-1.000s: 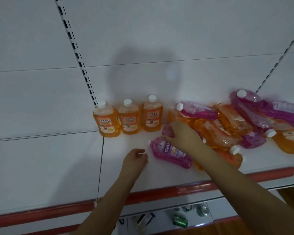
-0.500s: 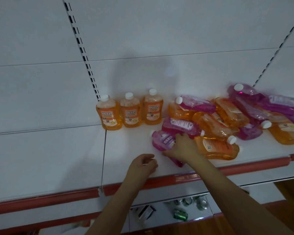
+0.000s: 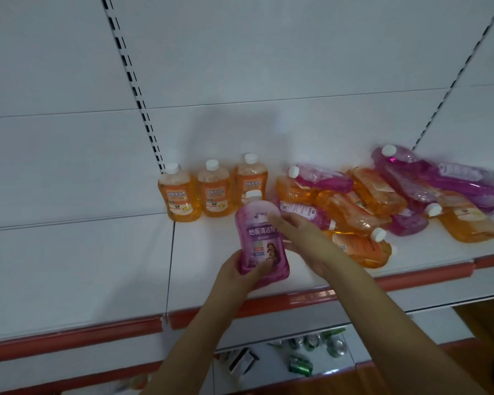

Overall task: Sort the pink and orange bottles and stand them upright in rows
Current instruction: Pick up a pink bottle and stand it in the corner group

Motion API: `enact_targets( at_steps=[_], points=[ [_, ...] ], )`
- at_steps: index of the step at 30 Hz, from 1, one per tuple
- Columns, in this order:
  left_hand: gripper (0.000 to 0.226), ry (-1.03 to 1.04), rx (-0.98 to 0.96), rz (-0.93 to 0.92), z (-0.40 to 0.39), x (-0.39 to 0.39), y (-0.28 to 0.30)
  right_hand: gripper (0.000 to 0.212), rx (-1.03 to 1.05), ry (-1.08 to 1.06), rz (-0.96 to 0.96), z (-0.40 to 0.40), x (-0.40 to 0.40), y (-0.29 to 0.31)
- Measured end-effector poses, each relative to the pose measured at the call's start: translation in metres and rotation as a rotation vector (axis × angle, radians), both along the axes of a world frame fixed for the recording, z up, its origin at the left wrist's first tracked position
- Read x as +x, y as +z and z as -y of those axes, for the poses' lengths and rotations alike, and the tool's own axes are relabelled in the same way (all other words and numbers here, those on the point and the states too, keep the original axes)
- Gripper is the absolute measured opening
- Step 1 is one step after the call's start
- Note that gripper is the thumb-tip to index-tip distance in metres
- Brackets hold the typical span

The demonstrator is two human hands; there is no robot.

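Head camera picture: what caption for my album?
Both hands hold a pink bottle upright before three standing orange bottles.

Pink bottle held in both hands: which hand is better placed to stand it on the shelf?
Left. The left hand grips the pink bottle at its base and can likely set it down; the right hand only steadies its upper side, nearer the heap of lying bottles.
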State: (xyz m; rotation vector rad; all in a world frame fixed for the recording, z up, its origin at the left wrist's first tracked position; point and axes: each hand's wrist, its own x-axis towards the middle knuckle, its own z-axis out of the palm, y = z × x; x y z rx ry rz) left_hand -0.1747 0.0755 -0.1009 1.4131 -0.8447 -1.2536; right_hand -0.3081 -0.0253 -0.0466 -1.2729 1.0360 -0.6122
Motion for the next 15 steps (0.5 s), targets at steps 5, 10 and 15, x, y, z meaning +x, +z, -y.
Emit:
enact_targets(
  at_steps=[5,10,15],
  points=[
    [0.038,-0.105,-0.003,0.019,-0.002,0.016,0.017,0.037,-0.004,0.145,0.098,0.015,-0.009,0.015],
    [0.036,0.015,-0.011,-0.029,-0.005,0.031,0.017,0.033,-0.046,0.038,0.153,0.022,0.014,0.006],
    [0.041,0.229,0.000,0.030,-0.021,0.063,0.008,0.038,-0.012,0.110,0.243,0.022,0.058,-0.014]
  ],
)
